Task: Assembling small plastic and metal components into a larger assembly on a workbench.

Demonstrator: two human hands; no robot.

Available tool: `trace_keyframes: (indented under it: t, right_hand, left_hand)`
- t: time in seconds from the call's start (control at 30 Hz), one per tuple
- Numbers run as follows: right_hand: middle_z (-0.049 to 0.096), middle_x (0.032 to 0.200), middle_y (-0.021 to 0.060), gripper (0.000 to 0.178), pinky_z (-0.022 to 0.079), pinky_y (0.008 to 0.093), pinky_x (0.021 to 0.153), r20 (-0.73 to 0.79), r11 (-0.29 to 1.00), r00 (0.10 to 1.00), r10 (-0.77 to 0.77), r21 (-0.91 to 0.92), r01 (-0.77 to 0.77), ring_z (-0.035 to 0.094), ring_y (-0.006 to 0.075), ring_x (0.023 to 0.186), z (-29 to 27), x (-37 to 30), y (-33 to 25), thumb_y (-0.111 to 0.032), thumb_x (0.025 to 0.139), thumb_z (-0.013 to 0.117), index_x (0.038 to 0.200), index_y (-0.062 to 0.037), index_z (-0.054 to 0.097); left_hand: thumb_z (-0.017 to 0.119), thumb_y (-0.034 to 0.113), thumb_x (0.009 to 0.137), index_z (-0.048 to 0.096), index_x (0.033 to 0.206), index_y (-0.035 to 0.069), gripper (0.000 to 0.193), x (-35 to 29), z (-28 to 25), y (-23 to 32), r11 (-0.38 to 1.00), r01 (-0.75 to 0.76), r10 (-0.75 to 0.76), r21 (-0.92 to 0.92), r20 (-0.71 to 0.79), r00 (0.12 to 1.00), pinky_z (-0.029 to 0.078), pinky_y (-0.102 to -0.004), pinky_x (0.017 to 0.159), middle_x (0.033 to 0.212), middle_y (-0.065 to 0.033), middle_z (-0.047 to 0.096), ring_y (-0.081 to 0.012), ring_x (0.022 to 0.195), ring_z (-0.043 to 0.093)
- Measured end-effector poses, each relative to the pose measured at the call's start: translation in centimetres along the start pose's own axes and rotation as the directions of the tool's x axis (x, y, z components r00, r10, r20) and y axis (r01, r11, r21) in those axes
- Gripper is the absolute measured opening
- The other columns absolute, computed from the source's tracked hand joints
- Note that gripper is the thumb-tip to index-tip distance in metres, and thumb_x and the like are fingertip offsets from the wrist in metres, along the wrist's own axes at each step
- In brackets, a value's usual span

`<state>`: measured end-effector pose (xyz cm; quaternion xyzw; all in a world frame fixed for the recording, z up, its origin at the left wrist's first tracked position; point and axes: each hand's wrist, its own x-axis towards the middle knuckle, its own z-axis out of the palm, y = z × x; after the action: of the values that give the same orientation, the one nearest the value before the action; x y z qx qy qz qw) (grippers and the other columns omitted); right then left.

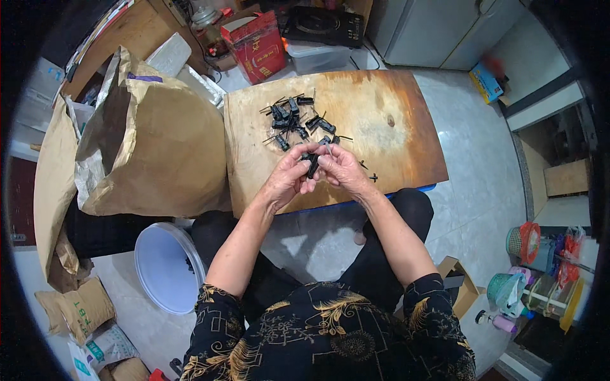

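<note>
Over the near edge of a wooden board (394, 133), my two hands meet around a small black plastic part (312, 166). My left hand (287, 178) is closed, pinching the part between thumb and fingers. From the other side, my right hand (348, 171) grips it too, thumb and forefinger pressed together at its upper end. Fingers hide much of its shape. Just beyond lies a loose pile of similar black plastic parts (293, 117), with thin rods sticking out. Beside my right hand, a small black cross-shaped piece (373, 178) rests on the board.
A big brown paper sack (165, 140) stands open left of the board. Below it is a white bucket (166, 270) with some black pieces inside. A red box (257, 51) and a black cooktop (321, 26) are behind the board. An open cardboard box (467, 289) sits right of my leg.
</note>
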<state>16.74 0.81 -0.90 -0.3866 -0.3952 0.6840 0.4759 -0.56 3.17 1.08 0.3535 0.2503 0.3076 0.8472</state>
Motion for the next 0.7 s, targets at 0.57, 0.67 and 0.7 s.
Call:
trace_keyframes:
  t: [0.57,0.67,0.7]
  right_hand:
    - [0.054,0.074,-0.0007,0.019,0.043,0.0212,0.054,-0.106,0.96,0.992,-0.075,-0.278,0.043,0.05,0.006,0.062,0.5,-0.2,0.5,-0.019,0.091,0.049,0.098,-0.002,0.053]
    - [0.045,0.063,-0.005,0.03,0.025,0.0178,0.037,-0.117,0.989,0.984,0.135,-0.049,-0.142,0.03,0.002,0.043,1.0,-0.6,0.2,-0.03,0.094,0.042,0.114,-0.0076,0.049]
    - [0.042,0.06,-0.0046,0.033,0.024,0.018,0.036,-0.116,0.986,0.98,0.16,-0.03,-0.164,0.028,0.0027,0.041,1.5,-0.9,0.1,-0.031,0.095,0.04,0.117,-0.0078,0.046]
  left_hand:
    - [0.047,0.006,0.089,0.044,0.121,0.004,0.032,0.6,0.2,-1.9,0.779,-0.118,0.229,0.615,-0.105,0.968,0.049,-0.0226,0.063,0.088,-0.0046,0.058,-0.0095,0.074,0.056]
    - [0.046,0.005,0.089,0.045,0.121,0.003,0.032,0.9,0.0,-1.9,0.83,-0.166,0.303,0.533,-0.181,0.936,0.048,-0.0232,0.062,0.085,-0.0048,0.058,-0.0097,0.072,0.056]
    - [0.046,0.005,0.089,0.045,0.121,0.003,0.032,1.0,-0.3,-2.1,0.83,-0.166,0.303,0.533,-0.182,0.935,0.048,-0.0232,0.062,0.085,-0.0048,0.058,-0.0097,0.072,0.056]
